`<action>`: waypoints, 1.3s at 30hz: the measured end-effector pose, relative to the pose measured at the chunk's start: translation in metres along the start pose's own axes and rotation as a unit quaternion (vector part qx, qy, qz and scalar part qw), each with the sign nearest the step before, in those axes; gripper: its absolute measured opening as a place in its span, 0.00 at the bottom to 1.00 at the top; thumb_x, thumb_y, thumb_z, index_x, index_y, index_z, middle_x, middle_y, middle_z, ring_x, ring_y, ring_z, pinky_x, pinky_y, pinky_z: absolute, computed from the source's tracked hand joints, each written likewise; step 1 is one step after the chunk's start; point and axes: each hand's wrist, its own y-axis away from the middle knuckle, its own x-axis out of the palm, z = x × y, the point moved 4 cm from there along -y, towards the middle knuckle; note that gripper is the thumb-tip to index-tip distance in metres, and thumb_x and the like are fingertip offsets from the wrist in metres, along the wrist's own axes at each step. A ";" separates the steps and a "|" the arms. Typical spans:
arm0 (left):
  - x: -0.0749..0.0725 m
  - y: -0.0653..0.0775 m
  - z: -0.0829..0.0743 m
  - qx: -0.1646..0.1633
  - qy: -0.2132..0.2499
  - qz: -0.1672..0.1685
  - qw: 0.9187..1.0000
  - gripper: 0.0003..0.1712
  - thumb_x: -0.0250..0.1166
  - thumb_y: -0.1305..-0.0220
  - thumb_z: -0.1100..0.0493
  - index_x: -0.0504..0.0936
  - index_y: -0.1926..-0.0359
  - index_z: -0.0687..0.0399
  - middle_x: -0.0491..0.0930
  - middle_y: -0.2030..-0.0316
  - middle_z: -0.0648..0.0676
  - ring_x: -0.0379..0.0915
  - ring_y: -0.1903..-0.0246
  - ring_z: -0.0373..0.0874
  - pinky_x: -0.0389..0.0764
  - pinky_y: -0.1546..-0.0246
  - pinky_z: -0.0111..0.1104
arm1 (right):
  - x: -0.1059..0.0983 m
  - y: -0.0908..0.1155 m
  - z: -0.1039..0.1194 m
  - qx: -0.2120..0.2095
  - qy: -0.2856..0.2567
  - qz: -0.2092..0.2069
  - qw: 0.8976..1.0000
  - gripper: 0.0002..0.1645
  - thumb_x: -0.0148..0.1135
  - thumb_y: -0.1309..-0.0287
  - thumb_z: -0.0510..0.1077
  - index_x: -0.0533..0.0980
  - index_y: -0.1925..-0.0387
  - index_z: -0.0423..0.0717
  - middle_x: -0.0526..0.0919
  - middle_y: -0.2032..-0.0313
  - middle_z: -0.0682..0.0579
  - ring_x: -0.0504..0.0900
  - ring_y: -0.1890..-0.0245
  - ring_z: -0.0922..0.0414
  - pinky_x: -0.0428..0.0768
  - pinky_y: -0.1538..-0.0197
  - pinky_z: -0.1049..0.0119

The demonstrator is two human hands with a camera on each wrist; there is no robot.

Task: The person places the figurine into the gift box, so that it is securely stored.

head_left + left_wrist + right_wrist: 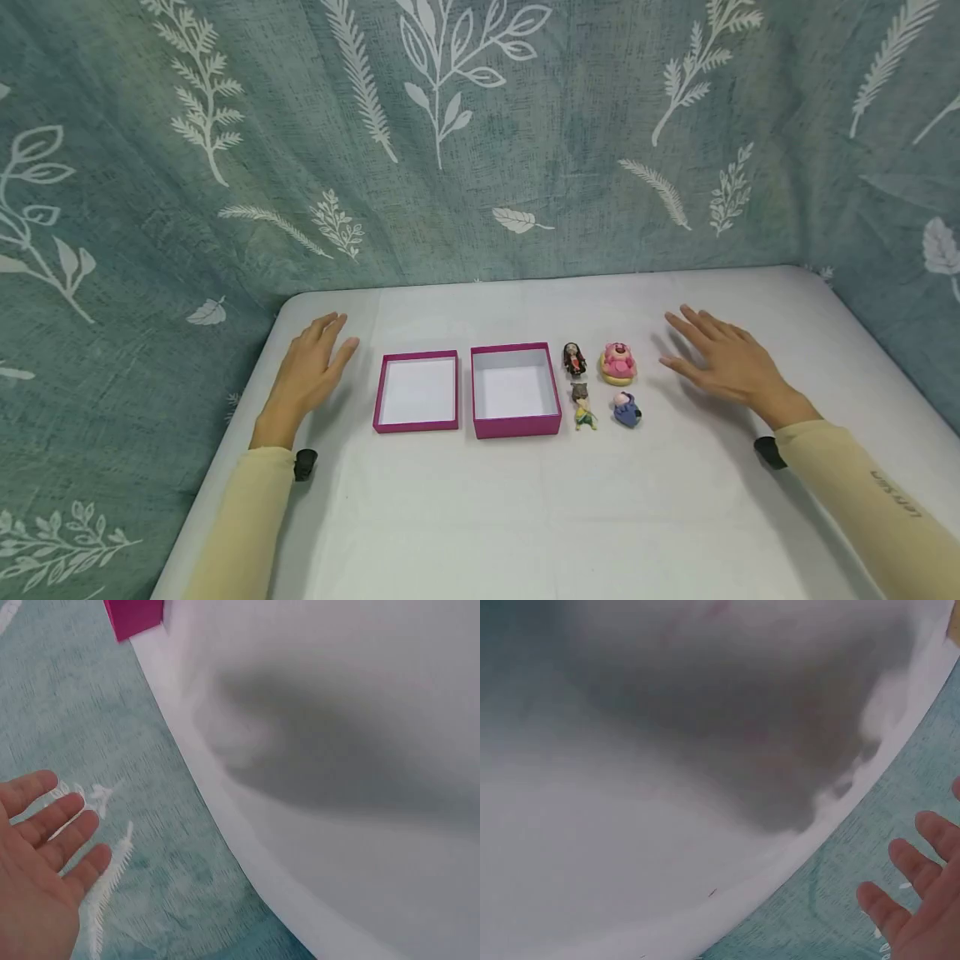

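Observation:
My left hand (309, 367) hovers over the left side of the table, fingers extended and holding nothing. Nearest to it lies a shallow magenta box lid (416, 427), its white inside facing up. Beside the lid stands a deeper magenta box (517, 427), open at the top with a white interior. Right of the box are a dark-haired doll figurine (573, 360), a pink bear figurine (618, 363) on a yellow base, a figurine in yellow and green (582, 408) and a blue figurine (626, 411). My right hand (723, 358), fingers spread, hovers right of the figurines, touching none.
A white cloth covers the table (480, 517). Behind it and at the sides hangs a green curtain (480, 208) with white leaf prints. Each wrist carries a small black device (305, 464). In the left wrist view a magenta corner (139, 616) shows at the top.

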 end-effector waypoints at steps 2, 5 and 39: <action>0.003 0.000 -0.005 0.009 0.010 0.000 1.000 0.37 0.43 0.24 0.39 0.61 0.28 0.60 0.60 0.30 0.65 0.58 0.32 0.65 0.58 0.34 0.61 | 0.001 -0.001 0.005 -0.013 -0.012 -0.006 1.000 0.46 0.52 0.34 0.66 0.51 0.23 0.54 0.52 0.25 0.39 0.54 0.28 0.34 0.55 0.34 0.32; 0.008 0.000 -0.013 0.022 0.021 -0.003 1.000 0.37 0.44 0.25 0.39 0.62 0.28 0.60 0.62 0.31 0.64 0.59 0.32 0.63 0.59 0.33 0.59 | 0.002 -0.002 0.014 -0.038 -0.023 -0.011 0.999 0.44 0.53 0.33 0.64 0.54 0.24 0.52 0.55 0.26 0.39 0.56 0.29 0.34 0.57 0.34 0.33; 0.057 -0.001 -0.124 0.158 0.088 -0.013 0.983 0.35 0.50 0.26 0.43 0.58 0.26 0.53 0.64 0.30 0.54 0.61 0.31 0.50 0.63 0.31 0.48 | 0.020 -0.024 0.058 -0.077 -0.122 0.020 0.989 0.44 0.66 0.42 0.61 0.66 0.32 0.42 0.77 0.50 0.46 0.77 0.50 0.48 0.76 0.46 0.46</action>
